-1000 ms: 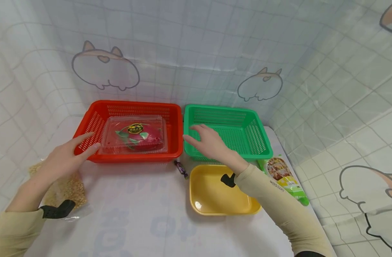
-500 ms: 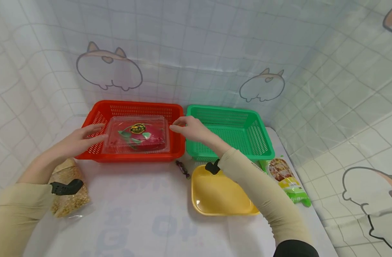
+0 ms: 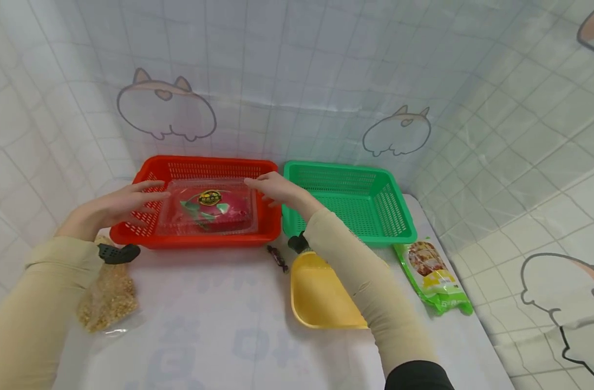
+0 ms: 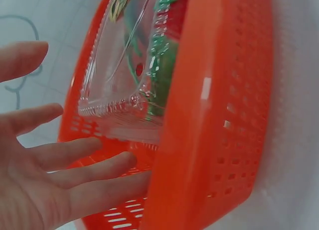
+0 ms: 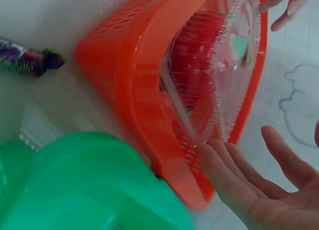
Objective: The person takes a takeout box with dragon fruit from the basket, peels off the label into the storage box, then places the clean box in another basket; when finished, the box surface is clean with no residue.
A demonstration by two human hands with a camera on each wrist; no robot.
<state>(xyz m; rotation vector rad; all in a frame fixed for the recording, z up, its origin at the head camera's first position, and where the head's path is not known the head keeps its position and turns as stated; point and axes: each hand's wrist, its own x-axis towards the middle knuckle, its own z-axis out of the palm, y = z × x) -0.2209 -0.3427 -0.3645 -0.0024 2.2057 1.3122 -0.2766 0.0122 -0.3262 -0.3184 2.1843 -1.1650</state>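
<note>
A clear plastic clamshell box (image 3: 180,219) with a dragon fruit (image 3: 230,214) inside lies in the red basket (image 3: 204,241). My left hand (image 3: 123,203) is over the basket's left end, its fingers spread beside the box; in the left wrist view the fingers (image 4: 94,177) are extended, apart from the plastic. On the other side, my right hand (image 3: 279,188) hangs over the basket's right end, fingers extended toward the box. In the right wrist view its fingertips are close to the box's edge; whether they touch it I cannot tell. Neither hand holds anything.
A green basket (image 3: 350,208) adjoins the red one on the right. Nearer me is a yellow tray (image 3: 321,295), partly under my right sleeve. A wrapped candy (image 3: 277,258), a bag of grains (image 3: 109,300) and a green food packet (image 3: 433,276) lie on the table (image 3: 209,314).
My right hand has moved left from over the green basket to the clamshell box's right side. The left hand has moved farther over the red basket, closer to the box.
</note>
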